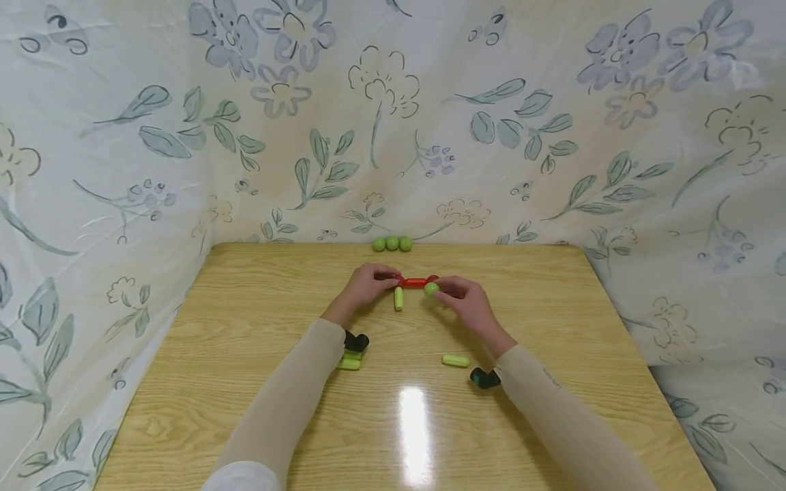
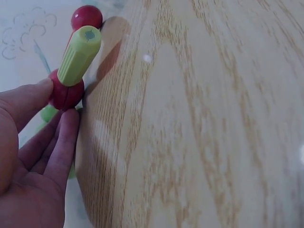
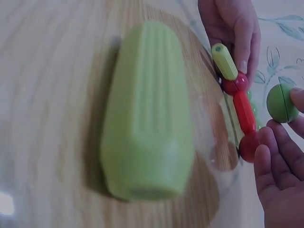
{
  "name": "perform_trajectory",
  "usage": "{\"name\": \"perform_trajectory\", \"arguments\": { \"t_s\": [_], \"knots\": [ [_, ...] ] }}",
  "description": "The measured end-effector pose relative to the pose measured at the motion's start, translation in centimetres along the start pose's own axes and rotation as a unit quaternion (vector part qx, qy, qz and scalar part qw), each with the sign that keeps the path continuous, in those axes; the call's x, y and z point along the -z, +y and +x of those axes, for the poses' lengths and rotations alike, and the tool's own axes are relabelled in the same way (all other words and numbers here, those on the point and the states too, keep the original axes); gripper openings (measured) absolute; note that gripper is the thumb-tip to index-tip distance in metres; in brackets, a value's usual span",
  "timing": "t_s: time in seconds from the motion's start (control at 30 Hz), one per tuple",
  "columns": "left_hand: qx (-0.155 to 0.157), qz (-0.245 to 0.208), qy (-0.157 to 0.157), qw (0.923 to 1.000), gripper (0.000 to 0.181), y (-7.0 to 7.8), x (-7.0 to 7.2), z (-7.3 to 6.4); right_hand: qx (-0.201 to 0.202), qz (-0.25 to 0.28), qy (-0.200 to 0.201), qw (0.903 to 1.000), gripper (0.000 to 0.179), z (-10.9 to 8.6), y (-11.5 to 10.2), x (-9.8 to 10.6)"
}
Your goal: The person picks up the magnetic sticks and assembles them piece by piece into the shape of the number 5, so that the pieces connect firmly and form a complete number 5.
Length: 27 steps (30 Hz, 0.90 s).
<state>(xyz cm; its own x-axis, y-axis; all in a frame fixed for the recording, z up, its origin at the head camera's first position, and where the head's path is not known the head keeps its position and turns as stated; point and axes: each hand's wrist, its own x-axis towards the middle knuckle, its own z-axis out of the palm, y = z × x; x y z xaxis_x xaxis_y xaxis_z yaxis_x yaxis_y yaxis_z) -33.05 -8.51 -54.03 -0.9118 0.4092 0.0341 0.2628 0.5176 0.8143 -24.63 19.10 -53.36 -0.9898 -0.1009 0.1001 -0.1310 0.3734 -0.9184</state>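
My left hand [image 1: 366, 283] pinches a red ball [image 2: 66, 97] between thumb and fingers. A light-green ribbed rod [image 2: 78, 54] sticks out from that ball toward the near side. From the same ball a red rod [image 3: 244, 111] runs right to a second red ball [image 3: 248, 147], forming one joined piece. My right hand [image 1: 469, 305] holds a green ball [image 3: 280, 103] with thumb and fingertips, close beside the second red ball. In the right wrist view, the green ball has a seam line around it.
Three green balls [image 1: 392, 243] sit in a row at the back edge of the wooden table [image 1: 245, 307]. One loose light-green rod [image 1: 455, 360] lies near the right wrist; more green rods [image 1: 348, 365] lie beside the left sleeve. Floral cloth [image 1: 393, 123] hangs behind.
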Motion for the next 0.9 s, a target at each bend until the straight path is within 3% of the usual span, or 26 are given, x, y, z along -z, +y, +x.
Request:
{"name": "perform_trajectory", "arguments": {
  "t_s": [0.17, 0.73, 0.9],
  "knots": [
    [0.002, 0.0, -0.002, 1.0, 0.028, 0.0, 0.1, -0.1, -0.002, -0.026, -0.008, 0.9996, 0.031, -0.4, -0.3, -0.8],
    [0.004, 0.002, -0.004, 1.0, 0.028, 0.0, 0.2, -0.1, 0.027, -0.043, -0.038, 0.998, 0.027, -1.7, -0.6, -3.7],
    [0.001, 0.004, -0.004, 1.0, 0.028, -0.1, 0.1, -0.1, 0.017, -0.052, -0.042, 0.9976, 0.027, -2.0, -0.8, -4.3]
  ]
}}
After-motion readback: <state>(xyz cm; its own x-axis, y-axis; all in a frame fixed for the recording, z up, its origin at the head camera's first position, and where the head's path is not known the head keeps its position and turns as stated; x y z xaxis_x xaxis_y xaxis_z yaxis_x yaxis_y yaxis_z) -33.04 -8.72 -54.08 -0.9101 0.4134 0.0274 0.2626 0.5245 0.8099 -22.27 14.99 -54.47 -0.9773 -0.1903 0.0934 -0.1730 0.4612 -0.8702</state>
